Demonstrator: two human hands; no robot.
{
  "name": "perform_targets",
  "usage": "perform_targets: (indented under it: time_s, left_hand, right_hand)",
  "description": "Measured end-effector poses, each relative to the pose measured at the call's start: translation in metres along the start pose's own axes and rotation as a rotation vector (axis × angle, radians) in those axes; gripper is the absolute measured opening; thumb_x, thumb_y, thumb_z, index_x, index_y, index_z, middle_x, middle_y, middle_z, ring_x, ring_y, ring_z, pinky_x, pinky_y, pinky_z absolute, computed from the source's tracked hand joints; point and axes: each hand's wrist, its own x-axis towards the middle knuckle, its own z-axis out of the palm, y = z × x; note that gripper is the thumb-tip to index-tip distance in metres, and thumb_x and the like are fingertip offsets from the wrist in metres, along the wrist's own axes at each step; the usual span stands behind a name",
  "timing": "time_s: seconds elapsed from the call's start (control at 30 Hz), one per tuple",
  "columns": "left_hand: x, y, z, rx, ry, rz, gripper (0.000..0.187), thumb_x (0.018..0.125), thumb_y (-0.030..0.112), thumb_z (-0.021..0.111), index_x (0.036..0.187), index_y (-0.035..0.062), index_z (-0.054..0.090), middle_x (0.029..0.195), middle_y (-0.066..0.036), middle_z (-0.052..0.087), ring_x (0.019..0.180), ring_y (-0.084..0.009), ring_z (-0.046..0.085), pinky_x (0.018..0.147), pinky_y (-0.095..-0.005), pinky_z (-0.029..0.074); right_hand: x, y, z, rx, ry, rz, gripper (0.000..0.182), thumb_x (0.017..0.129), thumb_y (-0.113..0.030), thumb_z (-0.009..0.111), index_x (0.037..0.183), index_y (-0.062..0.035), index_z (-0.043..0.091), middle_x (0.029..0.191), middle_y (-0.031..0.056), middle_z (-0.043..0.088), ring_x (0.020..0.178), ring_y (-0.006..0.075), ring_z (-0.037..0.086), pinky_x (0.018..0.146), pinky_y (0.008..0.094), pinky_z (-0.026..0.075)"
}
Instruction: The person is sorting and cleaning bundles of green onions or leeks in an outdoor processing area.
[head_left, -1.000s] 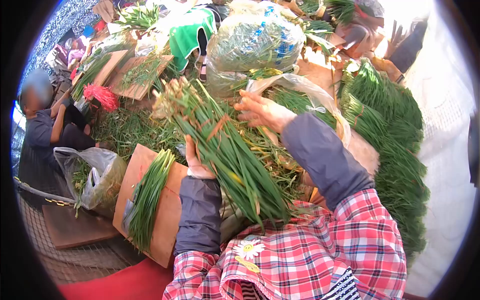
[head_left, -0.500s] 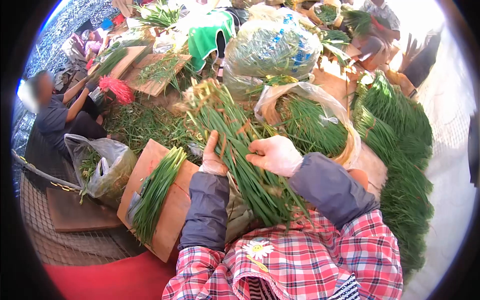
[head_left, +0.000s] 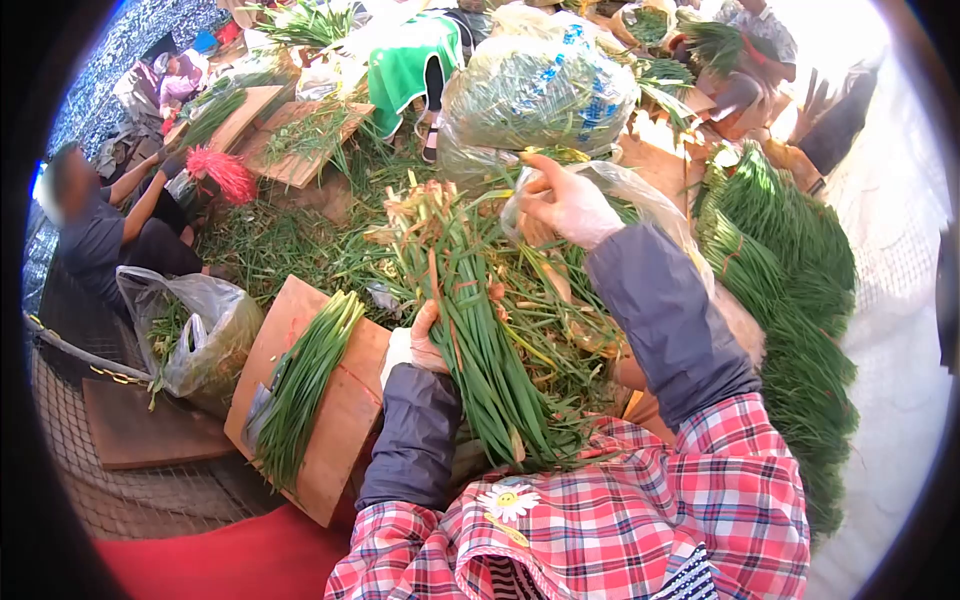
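My left hand [head_left: 428,340] is wrapped round a thick bunch of long green stalks [head_left: 480,350], whose pale, ragged root ends point up and away from me. My right hand [head_left: 572,205] is raised to the upper right of the bunch, clear of it, with thumb and fingers bent close together near a clear plastic bag [head_left: 640,195]. What lies between those fingertips, if anything, is too small to make out. To the left, a smaller bunch [head_left: 318,370] lies on a tilted wooden board [head_left: 345,420], over a flat metal blade [head_left: 258,408].
Stacked green bundles [head_left: 780,290] line the right side. At left are a plastic bag of greens [head_left: 205,340] and a seated person [head_left: 95,235] beside red strings [head_left: 222,175]. A large stuffed bag [head_left: 540,95] stands ahead. Other people are farther back.
My right hand has left the bunch and moved up and away. The bunch now stands more upright in my left hand, and loose leaves show to its right.
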Motion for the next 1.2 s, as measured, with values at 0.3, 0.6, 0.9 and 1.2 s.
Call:
perform_targets:
  time_s: [0.3, 0.6, 0.9, 1.2]
  left_hand:
    - [-0.023, 0.02, -0.047, -0.261, -0.276, -0.19, 0.076, 0.083, 0.059, 0.048, 0.135, 0.0048, 0.037, 0.127, -0.024, 0.047, 0.106, -0.0384, 0.053, 0.085, -0.0566, 0.047]
    - [-0.028, 0.026, -0.035, -0.2, 0.01, -0.238, 0.071, 0.084, 0.056, 0.049, 0.133, 0.0052, 0.04, 0.127, -0.021, 0.048, 0.107, -0.0377, 0.053, 0.086, -0.0569, 0.046]
    - [-0.008, 0.035, -0.001, -0.117, 0.177, -0.256, 0.066, 0.085, 0.052, 0.05, 0.131, 0.0055, 0.043, 0.127, -0.019, 0.049, 0.108, -0.037, 0.053, 0.087, -0.0572, 0.046]
    - [0.0, 0.02, -0.059, 0.091, 0.506, -0.038, 0.057, 0.084, 0.039, 0.058, 0.129, 0.0068, 0.047, 0.12, -0.015, 0.055, 0.106, -0.0331, 0.056, 0.089, -0.0486, 0.048]
  right_hand:
    - [-0.121, 0.175, 0.091, -0.025, -0.045, 0.368, 0.025, 0.081, -0.021, 0.063, 0.098, -0.0042, 0.067, 0.089, 0.0134, 0.068, 0.08, 0.0235, 0.066, 0.075, 0.0299, 0.051]
    - [-0.063, 0.096, 0.199, -0.465, -0.613, -0.082, 0.093, 0.064, -0.027, 0.074, 0.142, -0.0203, 0.024, 0.128, 0.0155, 0.05, 0.123, 0.0302, 0.044, 0.102, 0.0518, 0.029]
    - [-0.077, 0.157, 0.218, 0.282, -0.819, 0.39, 0.039, 0.081, -0.026, 0.062, 0.119, -0.0185, 0.059, 0.1, 0.0089, 0.066, 0.093, 0.0196, 0.062, 0.072, 0.0347, 0.047]
    - [-0.095, 0.07, 0.092, 1.149, -0.459, 0.695, 0.06, 0.088, -0.051, 0.052, 0.129, -0.0072, 0.047, 0.106, 0.0013, 0.061, 0.082, 0.0098, 0.055, 0.071, 0.0279, 0.044]
